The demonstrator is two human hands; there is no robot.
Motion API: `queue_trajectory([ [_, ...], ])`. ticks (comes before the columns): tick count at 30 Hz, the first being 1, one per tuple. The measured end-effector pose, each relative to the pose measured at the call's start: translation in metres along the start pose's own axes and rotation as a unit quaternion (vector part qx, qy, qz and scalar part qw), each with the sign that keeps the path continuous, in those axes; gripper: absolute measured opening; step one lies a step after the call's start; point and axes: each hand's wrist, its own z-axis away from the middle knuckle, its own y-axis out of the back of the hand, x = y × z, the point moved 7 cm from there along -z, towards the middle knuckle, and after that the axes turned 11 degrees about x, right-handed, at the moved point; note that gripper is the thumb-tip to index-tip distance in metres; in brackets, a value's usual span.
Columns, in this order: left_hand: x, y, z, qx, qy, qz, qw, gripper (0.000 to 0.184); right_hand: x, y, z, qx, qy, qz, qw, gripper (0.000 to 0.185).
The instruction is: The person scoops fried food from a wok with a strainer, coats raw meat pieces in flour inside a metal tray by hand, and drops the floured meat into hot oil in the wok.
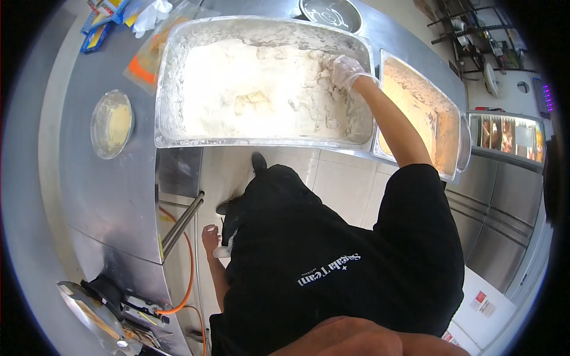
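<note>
inside the large metal tray (267,143), toward its right end, your gloved right hand (345,71) reaches into the white powder (214,89), which looks like flour and spreads over most of the tray's floor. its fingers bend down among broken clumps, but the tips are lost in the white, so whether they pinch something or stand apart cannot be told. your left hand (211,239) hangs outside the tray, below its near edge and to the left, fingers loosely curled; whether it grips anything cannot be told either.

the step seems to be working through the powder by hand. you would do well to slide your fingers under the clumps and lift them loosely, rather than press straight down and pack them. work from the tray's right wall toward its middle, where pale yellowish lumps (254,102) lie; treat those gently, as they may be soft. small strokes should save you from flicking powder over the rim into the 2nd tray (448,127), just right of the large tray. mind your glove's cuff too: reaching deep could let powder in. 1 steadying left hand on the near rim might help.
</note>
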Motion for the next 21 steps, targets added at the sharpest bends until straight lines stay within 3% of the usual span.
queue_trajectory([
  [3, 0.012, 0.003, 0.012, 0.002, -0.027, -0.065, 0.997, 0.02, 0.005, 0.015, -0.005, 0.216, 0.023, 0.015, 0.976, 0.036],
  [6, -0.029, -0.005, -0.002, -0.002, -0.023, -0.007, 1.0, 0.019, 0.014, -0.035, -0.032, -0.038, 0.025, 0.041, 0.998, 0.046],
  [7, 0.01, 0.002, 0.014, 0.007, -0.032, -0.117, 0.993, 0.02, -0.014, -0.007, -0.012, 0.244, 0.165, 0.05, 0.954, 0.045],
  [10, 0.03, 0.003, 0.016, -0.001, -0.017, -0.115, 0.993, 0.021, -0.005, -0.011, -0.019, -0.018, 0.049, 0.058, 0.997, 0.038],
  [11, 0.034, 0.005, 0.016, 0.0, -0.016, -0.092, 0.996, 0.021, 0.018, -0.037, -0.031, 0.044, 0.076, 0.062, 0.994, 0.033],
  [14, 0.015, 0.004, 0.002, -0.008, 0.044, -0.004, 0.999, 0.021, 0.018, -0.023, -0.016, -0.064, 0.042, 0.018, 0.997, 0.035],
  [17, 0.021, 0.0, 0.007, -0.007, 0.014, -0.029, 0.999, 0.022, -0.001, -0.001, 0.008, -0.157, 0.033, 0.029, 0.987, 0.055],
  [21, 0.029, -0.009, 0.012, -0.007, -0.022, -0.053, 0.998, 0.022, -0.015, -0.023, 0.006, 0.014, 0.103, -0.011, 0.995, 0.059],
])
